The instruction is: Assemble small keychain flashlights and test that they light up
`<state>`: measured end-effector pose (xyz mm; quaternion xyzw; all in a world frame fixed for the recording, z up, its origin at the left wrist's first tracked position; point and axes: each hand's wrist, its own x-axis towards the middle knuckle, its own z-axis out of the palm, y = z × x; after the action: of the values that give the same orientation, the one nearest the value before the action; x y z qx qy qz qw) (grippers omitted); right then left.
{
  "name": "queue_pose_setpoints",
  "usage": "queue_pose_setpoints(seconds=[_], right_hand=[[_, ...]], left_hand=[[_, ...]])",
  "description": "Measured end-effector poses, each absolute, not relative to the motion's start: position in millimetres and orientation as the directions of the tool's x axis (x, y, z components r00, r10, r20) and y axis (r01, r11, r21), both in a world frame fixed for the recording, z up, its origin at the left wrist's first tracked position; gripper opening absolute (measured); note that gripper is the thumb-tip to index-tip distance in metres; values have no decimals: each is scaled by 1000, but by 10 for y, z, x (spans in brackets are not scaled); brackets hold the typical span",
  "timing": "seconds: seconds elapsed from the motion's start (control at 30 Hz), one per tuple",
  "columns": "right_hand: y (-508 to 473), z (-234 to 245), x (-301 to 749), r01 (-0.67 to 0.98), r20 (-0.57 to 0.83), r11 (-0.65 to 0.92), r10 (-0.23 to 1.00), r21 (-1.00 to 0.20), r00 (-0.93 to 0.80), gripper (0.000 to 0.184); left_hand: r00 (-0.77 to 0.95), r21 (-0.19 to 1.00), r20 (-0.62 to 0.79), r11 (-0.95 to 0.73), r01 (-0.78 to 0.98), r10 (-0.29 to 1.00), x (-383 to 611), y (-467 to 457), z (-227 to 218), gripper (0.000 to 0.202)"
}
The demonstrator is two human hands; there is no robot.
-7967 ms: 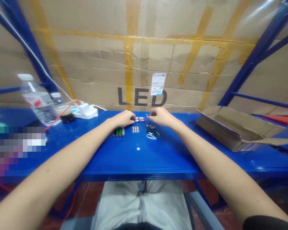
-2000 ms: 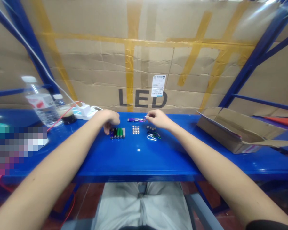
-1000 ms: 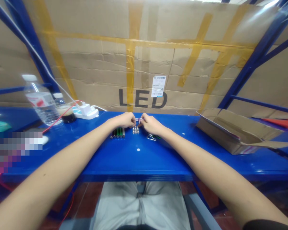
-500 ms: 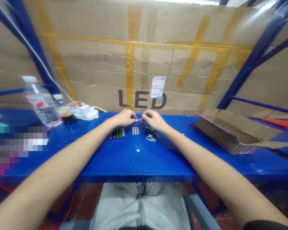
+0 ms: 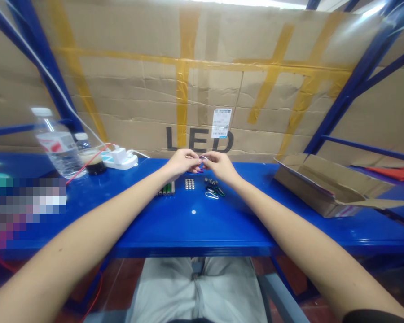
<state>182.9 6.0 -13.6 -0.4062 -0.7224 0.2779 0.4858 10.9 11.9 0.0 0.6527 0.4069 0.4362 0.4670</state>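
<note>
My left hand (image 5: 182, 162) and my right hand (image 5: 220, 165) meet above the back of the blue table, both with fingers pinched. Between the right fingertips shows the thin edge of a small purple and silver carabiner (image 5: 204, 157), mostly hidden. Whatever the left fingers pinch is too small to make out. Just below them lies a shiny purple piece (image 5: 200, 171). Nearer to me are a row of small metal tubes (image 5: 169, 188), partly behind my left wrist, a block of button cells (image 5: 190, 184), several small dark metal parts (image 5: 211, 181), and silver and green carabiners (image 5: 212, 193).
An open cardboard box (image 5: 323, 188) stands on the right of the table (image 5: 195, 233). On the left are a water bottle (image 5: 57, 148), a dark bottle (image 5: 93, 159) and a white power strip (image 5: 124, 160) with cables. A large cardboard sheet (image 5: 138, 103) rises behind.
Both hands have come together and risen slightly, so their fingertips now meet. The left hand has shifted right, and its wrist covers more of the tubes.
</note>
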Motion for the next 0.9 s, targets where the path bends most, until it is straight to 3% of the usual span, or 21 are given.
queue_pose_setpoints(seconds=[0.13, 0.2, 0.27, 0.43, 0.57, 0.9], right_hand=[[28, -110, 1882, 538, 590, 653, 743, -533, -317, 21], [11, -104, 1899, 562, 612, 670, 719, -485, -329, 24], [1, -102, 1906, 548, 610, 655, 734, -520, -299, 23], [-5, -71, 1878, 362, 541, 575, 817, -734, -201, 12], [-10, -24, 1855, 311, 480, 504, 864, -806, -155, 11], [91, -47, 1940, 469, 578, 627, 772, -622, -266, 15]], left_hand=[[280, 944, 248, -296, 144, 927, 91, 114, 27, 6], [268, 942, 254, -301, 150, 929, 92, 105, 37, 8], [247, 942, 257, -299, 151, 934, 94, 99, 48, 8], [232, 943, 267, -303, 139, 936, 100, 85, 64, 9], [238, 939, 274, -312, 145, 932, 124, 59, 56, 9], [260, 928, 321, -357, 108, 911, 219, -49, 73, 10]])
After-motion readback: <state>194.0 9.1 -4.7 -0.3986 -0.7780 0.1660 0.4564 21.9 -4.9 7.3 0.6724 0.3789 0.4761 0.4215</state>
